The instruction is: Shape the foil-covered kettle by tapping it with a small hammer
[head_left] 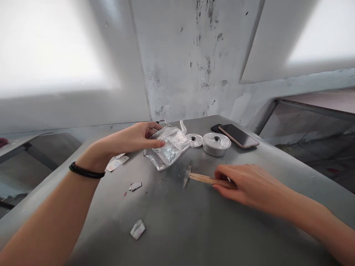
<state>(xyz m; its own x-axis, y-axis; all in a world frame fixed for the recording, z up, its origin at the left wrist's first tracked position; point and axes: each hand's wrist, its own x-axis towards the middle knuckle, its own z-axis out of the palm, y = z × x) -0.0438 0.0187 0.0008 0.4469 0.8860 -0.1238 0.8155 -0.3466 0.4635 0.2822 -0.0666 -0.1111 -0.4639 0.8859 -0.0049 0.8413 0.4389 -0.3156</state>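
Note:
My left hand point(141, 137) is closed on a shiny silver kettle point(173, 144) with a crumpled-looking surface. The kettle leans to one side, its curved spout pointing up and away and a thin wire handle partly showing behind my fingers. In my right hand point(241, 183) is a small hammer point(203, 178), gripped by its wooden handle. Its metal head is low over the table, just in front of the kettle and apart from it. Beyond the kettle lie a small round lid point(198, 142) with a black knob and a perforated metal strainer point(215, 152) topped by a similar lid.
A phone point(239, 136) rests at the back right of the grey table point(177, 229), partly over a black object point(217, 128). Paper scraps point(135, 186) are on the left, with another scrap point(138, 229) nearer me. A stained wall point(188, 66) stands behind.

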